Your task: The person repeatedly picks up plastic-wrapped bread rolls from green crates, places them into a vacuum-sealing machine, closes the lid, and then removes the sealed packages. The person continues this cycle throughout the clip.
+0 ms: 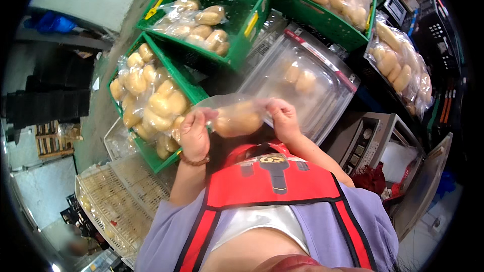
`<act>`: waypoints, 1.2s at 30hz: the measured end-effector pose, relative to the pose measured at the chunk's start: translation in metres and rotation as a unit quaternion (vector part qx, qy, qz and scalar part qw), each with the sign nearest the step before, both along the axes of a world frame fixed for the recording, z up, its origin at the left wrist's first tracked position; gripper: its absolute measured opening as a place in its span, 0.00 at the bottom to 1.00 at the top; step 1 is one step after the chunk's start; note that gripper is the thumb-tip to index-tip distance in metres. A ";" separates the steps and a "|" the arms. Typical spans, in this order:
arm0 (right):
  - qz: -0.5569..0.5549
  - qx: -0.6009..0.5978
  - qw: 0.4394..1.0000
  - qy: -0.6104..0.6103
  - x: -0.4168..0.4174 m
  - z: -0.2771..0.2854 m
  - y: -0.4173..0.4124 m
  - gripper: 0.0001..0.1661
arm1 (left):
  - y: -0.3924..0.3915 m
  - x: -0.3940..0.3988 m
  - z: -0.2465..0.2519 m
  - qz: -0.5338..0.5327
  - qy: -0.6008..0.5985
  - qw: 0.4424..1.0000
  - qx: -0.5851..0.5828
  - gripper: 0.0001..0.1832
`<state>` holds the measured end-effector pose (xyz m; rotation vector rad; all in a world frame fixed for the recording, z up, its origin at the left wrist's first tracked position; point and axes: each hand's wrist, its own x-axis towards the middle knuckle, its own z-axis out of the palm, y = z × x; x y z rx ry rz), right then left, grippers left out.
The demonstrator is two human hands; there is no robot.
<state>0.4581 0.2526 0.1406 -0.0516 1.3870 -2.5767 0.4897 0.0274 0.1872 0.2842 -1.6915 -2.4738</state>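
Note:
My left hand (pixel 195 136) and my right hand (pixel 283 118) each pinch one side of a clear plastic bag of bread rolls (pixel 237 121), held up in front of my red apron. Beyond it, to the right, is a packing machine with a transparent lid (pixel 298 79); two pale rolls (pixel 305 82) show through the lid. Close to my left hand stands a green crate (pixel 179 71) heaped with bagged rolls (pixel 166 102).
Behind is another green crate (pixel 247 2) with bagged rolls; a third green crate (pixel 314 13) stands at the top right. More bagged rolls (pixel 401 68) lie at the right. Cream plastic crates (pixel 121 200) are at the lower left, and a machine's grey cabinet (pixel 363 139) is at the right.

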 end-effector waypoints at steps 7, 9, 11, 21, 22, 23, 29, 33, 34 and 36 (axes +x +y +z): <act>-0.114 -0.017 0.991 -0.063 -0.033 0.014 -0.009 0.16 | 0.015 -0.024 -0.036 0.045 -0.019 0.999 0.010 0.12; -0.122 -0.022 0.991 -0.057 -0.040 0.007 -0.003 0.16 | 0.020 -0.027 -0.036 0.060 -0.038 0.996 0.045 0.12; -0.141 -0.021 0.986 -0.081 -0.045 0.006 -0.004 0.15 | 0.026 -0.030 -0.026 0.058 -0.063 0.994 0.064 0.12; -0.179 -0.079 0.961 -0.193 -0.054 0.027 -0.016 0.13 | 0.020 -0.036 -0.020 0.047 -0.094 0.986 0.127 0.12; -0.181 -0.085 0.959 -0.202 -0.055 0.025 -0.016 0.13 | 0.020 -0.036 -0.020 0.049 -0.087 0.987 0.122 0.12; -0.183 -0.086 0.958 -0.203 -0.056 0.024 -0.017 0.13 | 0.019 -0.037 -0.020 0.051 -0.081 0.988 0.117 0.12; -0.177 -0.094 0.957 -0.209 -0.059 0.035 -0.021 0.13 | 0.011 -0.038 -0.019 0.021 -0.029 0.992 0.125 0.10; -0.162 -0.088 0.963 -0.196 -0.060 0.033 -0.020 0.13 | 0.016 -0.044 -0.001 -0.007 -0.056 0.994 0.096 0.09; -0.156 -0.085 0.965 -0.192 -0.060 0.030 -0.019 0.13 | 0.011 -0.044 -0.005 -0.024 -0.073 0.993 0.089 0.10; -0.150 -0.086 0.966 -0.192 -0.060 0.027 -0.019 0.14 | -0.001 -0.045 -0.016 -0.058 -0.107 0.990 0.074 0.10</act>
